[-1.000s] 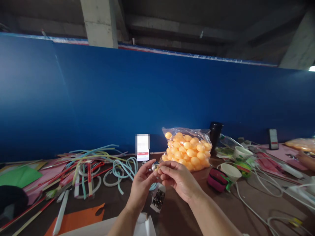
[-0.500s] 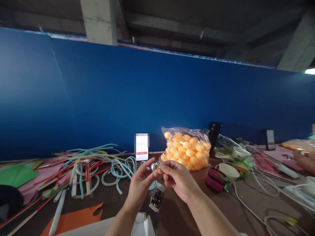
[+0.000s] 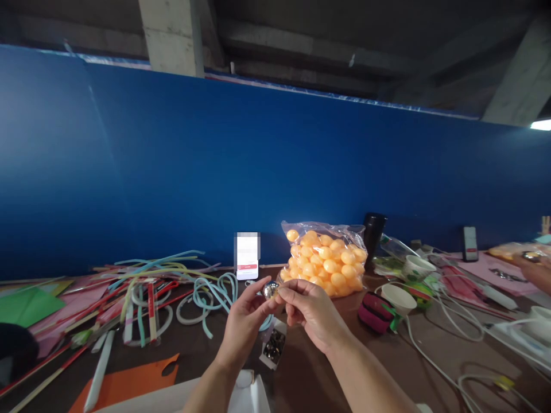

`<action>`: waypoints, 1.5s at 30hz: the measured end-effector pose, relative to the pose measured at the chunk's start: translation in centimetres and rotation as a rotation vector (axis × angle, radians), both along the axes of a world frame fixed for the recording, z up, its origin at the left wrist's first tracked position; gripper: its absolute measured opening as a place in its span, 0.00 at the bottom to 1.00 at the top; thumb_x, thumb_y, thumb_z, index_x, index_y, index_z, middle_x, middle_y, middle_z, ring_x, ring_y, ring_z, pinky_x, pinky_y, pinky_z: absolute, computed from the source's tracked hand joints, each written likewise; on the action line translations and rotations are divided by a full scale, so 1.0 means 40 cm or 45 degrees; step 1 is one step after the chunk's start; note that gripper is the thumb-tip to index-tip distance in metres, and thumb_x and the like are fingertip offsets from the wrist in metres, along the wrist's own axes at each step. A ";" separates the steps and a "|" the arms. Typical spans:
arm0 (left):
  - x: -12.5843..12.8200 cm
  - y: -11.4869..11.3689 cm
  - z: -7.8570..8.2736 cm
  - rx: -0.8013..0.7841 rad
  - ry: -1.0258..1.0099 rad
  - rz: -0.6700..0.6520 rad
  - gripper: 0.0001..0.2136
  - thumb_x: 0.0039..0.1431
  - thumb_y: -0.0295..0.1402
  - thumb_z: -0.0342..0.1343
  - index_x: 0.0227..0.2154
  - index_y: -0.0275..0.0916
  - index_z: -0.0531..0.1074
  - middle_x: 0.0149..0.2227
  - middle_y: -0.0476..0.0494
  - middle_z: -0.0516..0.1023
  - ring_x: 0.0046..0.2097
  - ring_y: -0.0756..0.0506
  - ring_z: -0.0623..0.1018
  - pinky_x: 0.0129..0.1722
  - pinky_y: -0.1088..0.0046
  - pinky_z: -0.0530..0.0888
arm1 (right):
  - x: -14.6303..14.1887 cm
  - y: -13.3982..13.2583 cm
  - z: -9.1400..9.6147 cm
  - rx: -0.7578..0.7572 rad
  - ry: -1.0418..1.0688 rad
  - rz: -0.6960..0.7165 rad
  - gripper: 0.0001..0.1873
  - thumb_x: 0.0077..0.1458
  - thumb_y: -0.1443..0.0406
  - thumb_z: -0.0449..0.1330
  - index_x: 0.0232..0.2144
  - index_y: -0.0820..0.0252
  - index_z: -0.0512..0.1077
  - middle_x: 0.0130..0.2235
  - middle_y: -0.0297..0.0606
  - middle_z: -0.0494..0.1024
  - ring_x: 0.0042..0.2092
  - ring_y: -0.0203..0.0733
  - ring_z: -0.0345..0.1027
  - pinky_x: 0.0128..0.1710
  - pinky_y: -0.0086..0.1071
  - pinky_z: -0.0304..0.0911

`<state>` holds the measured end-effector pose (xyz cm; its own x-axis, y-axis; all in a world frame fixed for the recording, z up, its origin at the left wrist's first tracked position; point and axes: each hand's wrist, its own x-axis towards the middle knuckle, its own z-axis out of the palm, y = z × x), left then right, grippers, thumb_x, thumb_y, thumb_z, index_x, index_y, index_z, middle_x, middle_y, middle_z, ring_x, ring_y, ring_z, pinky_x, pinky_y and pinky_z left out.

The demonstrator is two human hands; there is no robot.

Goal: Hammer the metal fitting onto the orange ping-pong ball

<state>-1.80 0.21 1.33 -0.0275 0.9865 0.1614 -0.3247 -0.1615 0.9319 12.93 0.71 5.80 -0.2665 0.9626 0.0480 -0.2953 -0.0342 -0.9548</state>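
Note:
A shiny silver ball (image 3: 271, 289) sits between my two hands above the table. The thumb and fingers of my left hand (image 3: 245, 312) close round its left side. At its right side the thumb and forefinger of my right hand (image 3: 307, 310) are pinched together. A small yellowish spot shows at those fingertips, too small to make out. Just below the hands lies an open little white box (image 3: 267, 362) with dark, shiny small pieces inside.
A clear bag of orange balls (image 3: 327, 261) stands behind, beside a black bottle (image 3: 373, 235). Leftward lie coloured tubes and strips (image 3: 150, 275). On the right are a magenta pouch (image 3: 375, 312), paper cups (image 3: 399, 299) and white cables (image 3: 430, 364). Another person's hand (image 3: 536, 272) shows far right.
Both hands stay nearly in place with the silver ball between them. The other person's hand at the far right has moved slightly. The view has shifted slightly.

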 end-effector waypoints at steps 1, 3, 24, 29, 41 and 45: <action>0.000 0.000 -0.001 0.004 -0.001 0.001 0.26 0.46 0.38 0.67 0.50 0.39 0.73 0.28 0.48 0.77 0.33 0.48 0.75 0.36 0.72 0.70 | 0.000 0.001 -0.001 0.000 -0.002 0.001 0.09 0.47 0.62 0.68 0.25 0.63 0.76 0.25 0.33 0.76 0.20 0.27 0.60 0.18 0.20 0.57; 0.000 0.000 -0.002 0.007 0.001 0.003 0.26 0.46 0.37 0.67 0.50 0.39 0.73 0.29 0.48 0.77 0.33 0.48 0.75 0.37 0.72 0.70 | 0.001 0.003 -0.002 -0.002 -0.006 0.006 0.09 0.47 0.62 0.68 0.25 0.63 0.76 0.24 0.32 0.76 0.19 0.27 0.60 0.18 0.20 0.57; 0.000 -0.004 0.014 0.002 0.044 0.019 0.25 0.43 0.39 0.68 0.47 0.41 0.76 0.31 0.47 0.79 0.34 0.46 0.76 0.36 0.71 0.72 | 0.010 0.008 -0.001 -0.003 -0.046 0.014 0.10 0.45 0.61 0.69 0.24 0.63 0.76 0.20 0.30 0.74 0.17 0.28 0.60 0.18 0.23 0.58; -0.002 -0.003 0.011 0.009 0.088 -0.006 0.25 0.45 0.39 0.67 0.48 0.41 0.75 0.33 0.45 0.79 0.34 0.46 0.77 0.37 0.70 0.72 | 0.011 0.008 -0.005 0.014 -0.057 0.010 0.09 0.46 0.62 0.69 0.26 0.63 0.76 0.22 0.31 0.76 0.18 0.28 0.61 0.19 0.23 0.59; -0.005 -0.006 0.025 0.025 0.152 -0.005 0.24 0.44 0.40 0.67 0.46 0.41 0.76 0.34 0.44 0.79 0.35 0.44 0.77 0.37 0.68 0.73 | 0.013 0.007 -0.006 0.026 -0.079 0.014 0.11 0.46 0.60 0.69 0.26 0.63 0.75 0.23 0.32 0.76 0.20 0.30 0.62 0.20 0.24 0.62; -0.005 -0.006 0.027 0.036 0.185 -0.004 0.24 0.44 0.40 0.67 0.46 0.41 0.76 0.33 0.45 0.78 0.34 0.45 0.76 0.36 0.69 0.73 | 0.015 0.007 -0.008 0.038 -0.101 0.008 0.10 0.47 0.61 0.68 0.26 0.62 0.75 0.23 0.31 0.76 0.20 0.30 0.64 0.21 0.25 0.63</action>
<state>-2.01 -0.02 2.39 0.0014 0.9815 0.1915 -0.1872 -0.1879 0.9642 13.53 0.98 5.46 -0.2769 0.9593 0.0554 -0.2188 -0.0068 -0.9757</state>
